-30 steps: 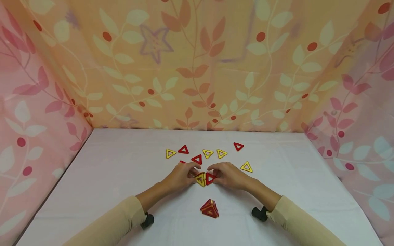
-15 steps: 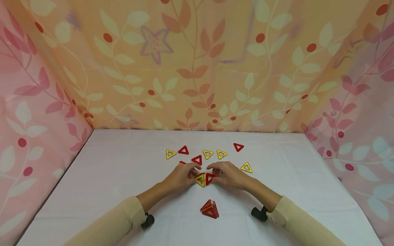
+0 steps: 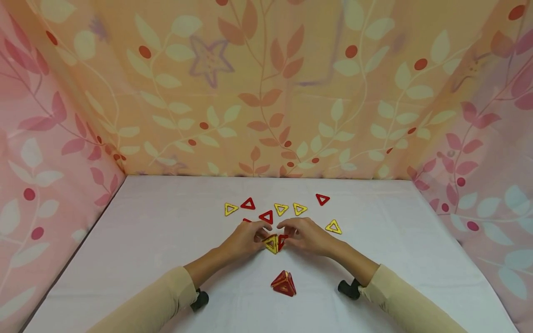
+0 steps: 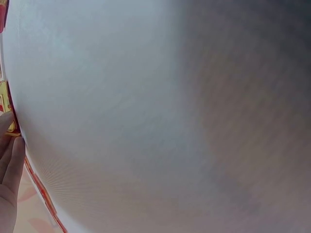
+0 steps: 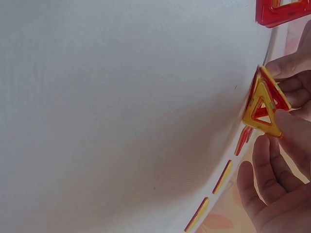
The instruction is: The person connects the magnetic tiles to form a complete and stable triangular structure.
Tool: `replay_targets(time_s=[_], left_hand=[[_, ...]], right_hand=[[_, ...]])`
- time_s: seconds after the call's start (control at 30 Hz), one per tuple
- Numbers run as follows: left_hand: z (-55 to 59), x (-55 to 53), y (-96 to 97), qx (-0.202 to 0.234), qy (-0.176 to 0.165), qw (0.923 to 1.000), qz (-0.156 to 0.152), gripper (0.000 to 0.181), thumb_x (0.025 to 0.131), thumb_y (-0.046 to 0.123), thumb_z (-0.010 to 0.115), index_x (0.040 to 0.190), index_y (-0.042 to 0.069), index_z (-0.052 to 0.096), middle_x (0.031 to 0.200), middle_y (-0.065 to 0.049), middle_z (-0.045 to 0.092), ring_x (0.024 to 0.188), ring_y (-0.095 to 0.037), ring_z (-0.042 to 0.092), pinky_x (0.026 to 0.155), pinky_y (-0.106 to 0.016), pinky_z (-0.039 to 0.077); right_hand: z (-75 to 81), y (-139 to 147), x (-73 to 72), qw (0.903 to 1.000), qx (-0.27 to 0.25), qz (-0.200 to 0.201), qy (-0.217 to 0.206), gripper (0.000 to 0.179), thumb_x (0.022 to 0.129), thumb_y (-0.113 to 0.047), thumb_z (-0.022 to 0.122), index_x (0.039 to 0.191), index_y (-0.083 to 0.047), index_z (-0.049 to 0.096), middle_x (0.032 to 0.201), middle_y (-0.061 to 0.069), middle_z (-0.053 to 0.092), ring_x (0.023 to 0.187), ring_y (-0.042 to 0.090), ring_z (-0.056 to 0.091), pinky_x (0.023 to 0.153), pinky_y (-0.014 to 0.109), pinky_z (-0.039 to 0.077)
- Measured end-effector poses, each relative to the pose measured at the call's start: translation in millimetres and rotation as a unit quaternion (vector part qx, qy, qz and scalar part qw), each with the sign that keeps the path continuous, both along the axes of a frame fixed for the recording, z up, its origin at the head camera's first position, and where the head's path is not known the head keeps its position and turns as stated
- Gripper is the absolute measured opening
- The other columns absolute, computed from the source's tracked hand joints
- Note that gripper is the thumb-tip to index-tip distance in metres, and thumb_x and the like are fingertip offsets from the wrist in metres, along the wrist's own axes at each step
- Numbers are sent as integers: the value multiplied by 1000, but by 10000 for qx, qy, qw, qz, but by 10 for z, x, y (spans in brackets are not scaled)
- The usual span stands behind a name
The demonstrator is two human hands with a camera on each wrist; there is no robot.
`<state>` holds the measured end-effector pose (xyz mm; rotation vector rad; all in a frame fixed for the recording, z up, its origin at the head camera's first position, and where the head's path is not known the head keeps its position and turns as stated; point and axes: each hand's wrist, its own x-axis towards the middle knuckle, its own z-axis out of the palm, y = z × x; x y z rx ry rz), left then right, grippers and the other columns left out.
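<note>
In the head view my left hand holds a yellow-faced magnetic triangle tile at mid-table, with a red edge showing behind it. My right hand pinches a red magnetic triangle tile right against its right side. The red tile stands tilted and partly covered by the fingers. In the right wrist view, the tiles lean together in a peaked shape between both hands, my right thumb on the near one. Only fingers and a tile corner show at the left wrist view's edge.
Nearer the body sits a small red pyramid of joined tiles. Loose triangles lie beyond the hands, among them a yellow one, a red one, another red one and a yellow one to the right. Patterned curtains enclose the white table.
My right hand has shifted slightly left and the red tile has turned up more steeply against the yellow one, showing narrower. My left hand stays in place.
</note>
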<state>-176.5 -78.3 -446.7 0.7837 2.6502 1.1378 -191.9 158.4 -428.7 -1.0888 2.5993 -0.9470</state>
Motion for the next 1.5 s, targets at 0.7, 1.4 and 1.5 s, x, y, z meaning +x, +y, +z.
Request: replay_targets(time_s=[0.7, 1.4, 1.5], left_hand=[[-10, -2, -5, 10, 65, 10000, -42, 36, 83, 1, 79, 116, 6, 67, 101, -3, 73, 92, -12, 68, 83, -25, 56], [10, 8, -3, -3, 158, 9998, -114, 33, 82, 1, 79, 113, 6, 69, 101, -2, 73, 92, -11, 67, 84, -27, 56], [16, 8, -11, 19, 241, 9995, -220, 29, 84, 1, 78, 112, 5, 72, 103, -2, 73, 93, -11, 67, 85, -27, 55]], right_hand=[[36, -114, 3, 9998, -47, 110, -143, 36, 88, -7, 75, 123, -4, 65, 91, -5, 66, 84, 9, 59, 80, 28, 54], [-33, -126, 7, 9999, 136, -13, -79, 33, 89, -17, 76, 118, -5, 68, 101, -1, 70, 88, 11, 63, 79, 29, 55], [-42, -121, 3, 9999, 78, -26, -129, 25, 89, -17, 76, 112, -8, 70, 99, -3, 71, 86, 6, 62, 80, 28, 56]])
